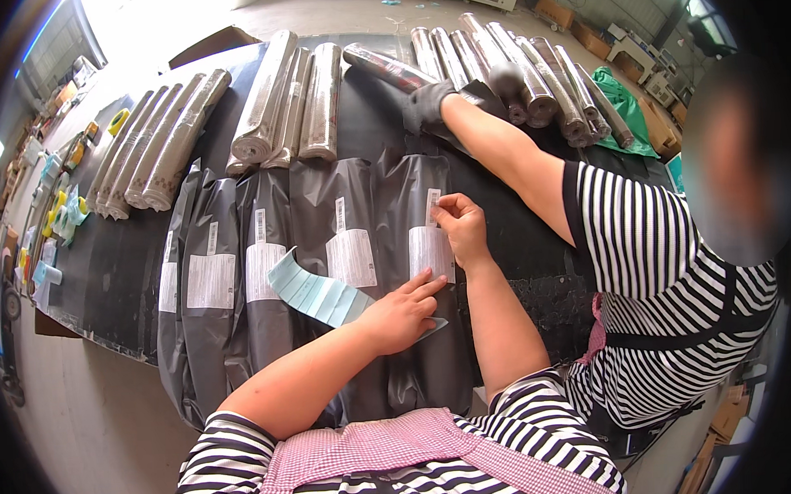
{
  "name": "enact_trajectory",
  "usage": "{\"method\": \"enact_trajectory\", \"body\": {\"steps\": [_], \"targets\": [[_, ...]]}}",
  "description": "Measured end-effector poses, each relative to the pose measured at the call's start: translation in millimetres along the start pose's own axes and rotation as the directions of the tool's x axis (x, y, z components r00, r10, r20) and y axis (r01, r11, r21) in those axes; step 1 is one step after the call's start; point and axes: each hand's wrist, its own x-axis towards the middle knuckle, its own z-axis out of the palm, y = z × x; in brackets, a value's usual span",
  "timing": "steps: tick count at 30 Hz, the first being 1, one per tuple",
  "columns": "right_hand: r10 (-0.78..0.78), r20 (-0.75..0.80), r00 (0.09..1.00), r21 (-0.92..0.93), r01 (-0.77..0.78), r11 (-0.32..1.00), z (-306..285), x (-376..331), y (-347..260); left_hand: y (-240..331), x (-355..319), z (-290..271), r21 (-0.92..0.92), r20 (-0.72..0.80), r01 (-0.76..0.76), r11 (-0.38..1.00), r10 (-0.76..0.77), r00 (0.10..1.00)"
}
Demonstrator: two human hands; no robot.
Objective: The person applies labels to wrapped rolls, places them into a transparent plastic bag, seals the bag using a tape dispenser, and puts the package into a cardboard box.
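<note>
- My right hand (461, 227) pinches a small white sticker (432, 204) onto the rightmost grey bag (420, 333), near the surface's (109, 266) front edge.
- My left hand (404, 312), fingers flat, pins that bag; I'd press evenly, avoiding wrinkles.

I am stretching both bare forearms forward, my left hand (405, 312) lying flat with fingers extended, my right hand (460, 227) raised slightly beyond it, thumb and forefinger pinching together.
</note>
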Motion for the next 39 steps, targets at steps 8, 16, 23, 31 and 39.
{"method": "enact_trajectory", "body": {"steps": [8,16,23,31,39], "targets": [[0.134,-0.007,0.991,0.054,-0.134,0.990,-8,9,12,3,-2,-4,0.009,0.025,0.024,1.000,-0.024,0.999],[0.100,-0.015,0.995,0.013,-0.100,0.995,-3,14,23,2,-3,-8,0.000,0.018,0.020,1.000,-0.020,1.000],[0.032,-0.007,0.999,-0.149,-0.033,0.988,-3,10,24,3,-2,-9,0.005,0.024,0.017,1.000,-0.017,1.000],[-0.169,-0.008,0.986,-0.412,0.151,0.899,2,-4,6,1,-3,-9,-0.015,0.041,0.042,0.999,-0.041,0.998],[-0.182,-0.271,0.945,-0.543,0.006,0.839,-1,79,45,0,1,-5,0.019,0.037,-0.040,0.999,0.039,0.999]]}}
